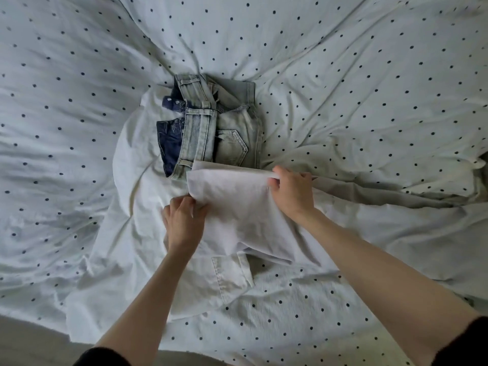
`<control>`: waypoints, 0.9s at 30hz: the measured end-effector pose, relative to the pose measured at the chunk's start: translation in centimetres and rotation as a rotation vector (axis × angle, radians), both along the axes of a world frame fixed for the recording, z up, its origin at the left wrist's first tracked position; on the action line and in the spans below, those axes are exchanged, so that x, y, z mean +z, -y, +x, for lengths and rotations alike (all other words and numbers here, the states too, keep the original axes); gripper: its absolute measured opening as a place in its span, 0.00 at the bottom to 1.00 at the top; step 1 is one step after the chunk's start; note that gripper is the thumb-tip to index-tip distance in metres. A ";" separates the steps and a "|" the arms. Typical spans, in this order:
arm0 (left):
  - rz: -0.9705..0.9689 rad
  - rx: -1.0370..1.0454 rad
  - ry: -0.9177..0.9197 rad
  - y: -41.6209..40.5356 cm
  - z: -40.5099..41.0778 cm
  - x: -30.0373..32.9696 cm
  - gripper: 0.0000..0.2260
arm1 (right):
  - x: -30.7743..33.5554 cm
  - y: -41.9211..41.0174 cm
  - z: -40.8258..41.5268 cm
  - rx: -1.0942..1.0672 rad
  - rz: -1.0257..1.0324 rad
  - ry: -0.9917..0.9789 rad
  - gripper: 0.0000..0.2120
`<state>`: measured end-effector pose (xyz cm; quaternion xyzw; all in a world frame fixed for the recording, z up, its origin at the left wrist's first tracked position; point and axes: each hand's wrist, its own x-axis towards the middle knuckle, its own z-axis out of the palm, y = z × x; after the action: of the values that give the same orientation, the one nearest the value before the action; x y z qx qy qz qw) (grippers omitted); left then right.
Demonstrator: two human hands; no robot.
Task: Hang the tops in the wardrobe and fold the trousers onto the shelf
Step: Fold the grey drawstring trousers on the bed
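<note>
White trousers (237, 220) on bed: left hand (183, 220), right hand (291, 192) pinch folded edge.

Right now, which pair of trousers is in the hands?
The white trousers, nearest the camera: left hand and right hand grip them. The light-wash jeans and dark jeans lie folded beyond, untouched.

Two hands: the left hand (183, 220) and the right hand (290, 192), both pinching one pair of white trousers (237, 220). Just beyond the hands lie two folded pairs of jeans, one pale washed pair (232, 133) on top and one dark blue pair (170, 143) under it. One polka-dot bedspread (369, 75) lies beneath everything.
</note>
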<state>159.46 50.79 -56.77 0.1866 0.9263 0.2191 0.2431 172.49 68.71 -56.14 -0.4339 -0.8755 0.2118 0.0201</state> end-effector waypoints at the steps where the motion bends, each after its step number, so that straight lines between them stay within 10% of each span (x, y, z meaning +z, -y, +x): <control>1: 0.031 0.014 -0.013 -0.2 -0.2 0.1 0.11 | 0.1 -0.5 -0.4 0.000 0.014 -0.010 0.08; 14: 0.100 0.149 0.073 -0.5 -0.4 -0.3 0.15 | -0.3 5.0 1.2 0.149 0.181 -0.018 0.23; 27: 0.067 0.007 -0.138 1.3 -3.0 2.4 0.09 | -3.8 8.5 -1.6 0.355 -0.211 0.267 0.42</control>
<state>156.48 49.54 -54.35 0.2059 0.9336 0.2378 0.1717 170.85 60.24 -59.94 -0.2969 -0.9059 0.2433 -0.1787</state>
